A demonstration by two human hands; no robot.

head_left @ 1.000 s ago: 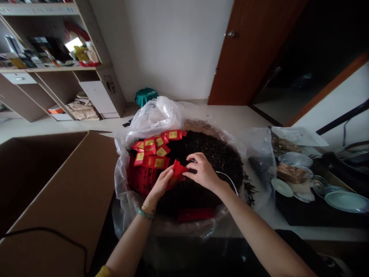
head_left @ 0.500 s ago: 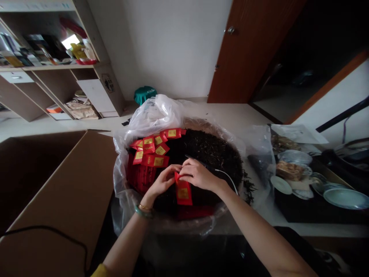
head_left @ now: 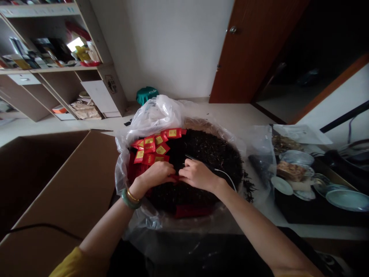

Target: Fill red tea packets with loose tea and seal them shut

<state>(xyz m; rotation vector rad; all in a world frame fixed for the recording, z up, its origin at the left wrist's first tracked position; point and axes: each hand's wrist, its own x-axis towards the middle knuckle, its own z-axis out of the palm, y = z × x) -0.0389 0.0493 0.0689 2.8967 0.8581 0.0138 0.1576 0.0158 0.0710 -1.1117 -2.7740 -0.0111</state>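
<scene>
A wide round basket (head_left: 215, 129) lined with clear plastic holds a heap of dark loose tea leaves (head_left: 213, 154). Several small red packets with gold labels (head_left: 152, 148) lie in its left part. My left hand (head_left: 157, 173) and my right hand (head_left: 196, 175) meet over the middle of the heap, fingers pinched together on a small red packet (head_left: 176, 178), of which only a sliver shows between them. A green bangle and a gold one circle my left wrist. Another red packet (head_left: 191, 211) lies at the basket's near rim.
A large open cardboard box (head_left: 57, 184) stands at the left. On the right a dark tray (head_left: 311, 207) carries plates and bowls. Shelves with clutter stand at the back left, a brown door at the back right. A thin white cable (head_left: 227, 177) runs by my right wrist.
Half a second ago the red packet hung down flat from both hands; now both hands have closed over it and lowered onto the tea, hiding most of it.
</scene>
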